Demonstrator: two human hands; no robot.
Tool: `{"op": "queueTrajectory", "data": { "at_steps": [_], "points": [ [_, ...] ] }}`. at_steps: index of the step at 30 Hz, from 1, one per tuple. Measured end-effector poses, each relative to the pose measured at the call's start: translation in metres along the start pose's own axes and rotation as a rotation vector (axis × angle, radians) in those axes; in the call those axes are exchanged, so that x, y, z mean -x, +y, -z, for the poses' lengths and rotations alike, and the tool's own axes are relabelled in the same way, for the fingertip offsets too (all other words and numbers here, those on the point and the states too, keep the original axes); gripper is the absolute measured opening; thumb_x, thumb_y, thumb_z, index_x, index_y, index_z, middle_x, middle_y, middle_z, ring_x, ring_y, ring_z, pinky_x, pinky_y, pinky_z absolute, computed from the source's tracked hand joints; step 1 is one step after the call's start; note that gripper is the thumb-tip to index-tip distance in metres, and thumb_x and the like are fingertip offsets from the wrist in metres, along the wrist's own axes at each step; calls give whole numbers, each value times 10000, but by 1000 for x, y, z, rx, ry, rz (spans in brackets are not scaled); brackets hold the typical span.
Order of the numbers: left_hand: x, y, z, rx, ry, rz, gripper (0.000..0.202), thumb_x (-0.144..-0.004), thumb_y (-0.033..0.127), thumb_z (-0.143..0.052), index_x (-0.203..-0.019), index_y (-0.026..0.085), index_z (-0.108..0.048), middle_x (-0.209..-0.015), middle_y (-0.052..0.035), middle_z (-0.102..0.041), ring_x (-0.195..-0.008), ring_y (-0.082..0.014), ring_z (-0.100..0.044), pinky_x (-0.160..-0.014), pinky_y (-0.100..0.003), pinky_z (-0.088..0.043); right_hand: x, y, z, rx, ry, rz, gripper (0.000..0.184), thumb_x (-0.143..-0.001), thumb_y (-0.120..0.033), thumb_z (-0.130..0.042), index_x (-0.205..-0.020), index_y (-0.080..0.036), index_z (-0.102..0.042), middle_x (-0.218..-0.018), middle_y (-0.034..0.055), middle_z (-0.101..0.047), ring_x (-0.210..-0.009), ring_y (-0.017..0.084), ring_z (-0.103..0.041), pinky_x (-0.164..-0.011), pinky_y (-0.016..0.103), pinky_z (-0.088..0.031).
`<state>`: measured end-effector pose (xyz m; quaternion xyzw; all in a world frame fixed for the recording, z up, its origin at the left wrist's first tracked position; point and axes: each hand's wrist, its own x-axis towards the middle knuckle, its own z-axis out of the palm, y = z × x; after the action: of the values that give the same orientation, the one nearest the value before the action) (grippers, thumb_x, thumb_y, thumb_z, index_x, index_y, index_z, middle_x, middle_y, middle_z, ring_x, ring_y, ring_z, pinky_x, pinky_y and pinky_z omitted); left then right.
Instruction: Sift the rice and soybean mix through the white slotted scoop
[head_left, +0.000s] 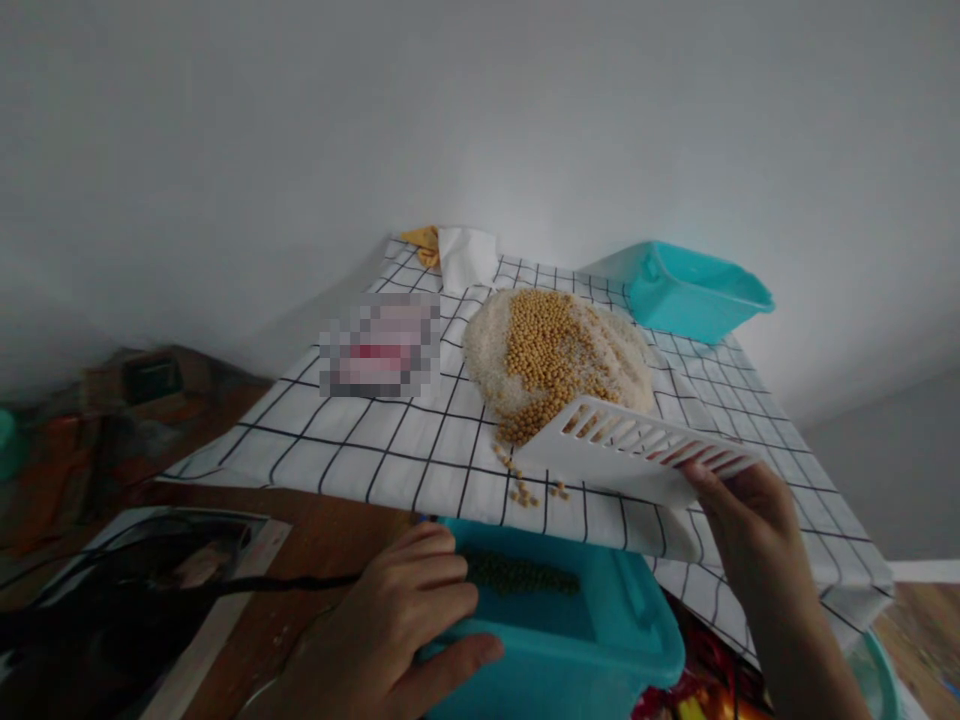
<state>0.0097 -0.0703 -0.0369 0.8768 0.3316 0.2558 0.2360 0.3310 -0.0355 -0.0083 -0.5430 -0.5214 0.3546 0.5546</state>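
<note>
Right hand (750, 520): fingers are closing on the near rim of the white slotted scoop (637, 450), and I am tilting its far edge down into the near foot of the heap.

Left hand (397, 620): it is wrapping the rim of the near teal bin (600, 640), thumb on the outer wall, bracing it just under the table edge.

My judgement: the drag is going best when I am pressing the scoop's edge flat on the checked cloth (337, 440) and pulling slowly, so that fine grains are falling through the slots. The bin is looking slightly left of the scoop, so I am minding spills.

The soybeans (547, 350) are showing tan and round, lying in a band over the white rice mound (487, 350) mid-table. A few strays (532, 490) are sitting near the cloth's edge. Dark green grains (525, 575) are lying inside the bin.
</note>
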Motion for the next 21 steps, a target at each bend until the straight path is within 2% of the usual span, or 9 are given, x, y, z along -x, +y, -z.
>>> {"op": "queueTrajectory", "data": {
  "at_steps": [10,21],
  "points": [
    [1,-1,1,-2,4,19,414,-1040,397,-427,-687,186,-469,-673,23,-496,-730,-159,-521,-777,-325,-393,-8,-2,-8,-5,-55,6,172,-848,-333,-735,-1006,-272,-762,-987,34,-771,-935,197,-707,-869,304,-552],
    [-1,-2,2,-9,33,-2,444,-1042,411,-410,-661,187,-453,-647,25,-483,-694,-152,-505,-728,-322,-384,-9,0,-4,7,-56,20,124,-852,-330,-723,-949,-260,-757,-954,41,-761,-880,210,-700,-828,338,-554]
  ]
}}
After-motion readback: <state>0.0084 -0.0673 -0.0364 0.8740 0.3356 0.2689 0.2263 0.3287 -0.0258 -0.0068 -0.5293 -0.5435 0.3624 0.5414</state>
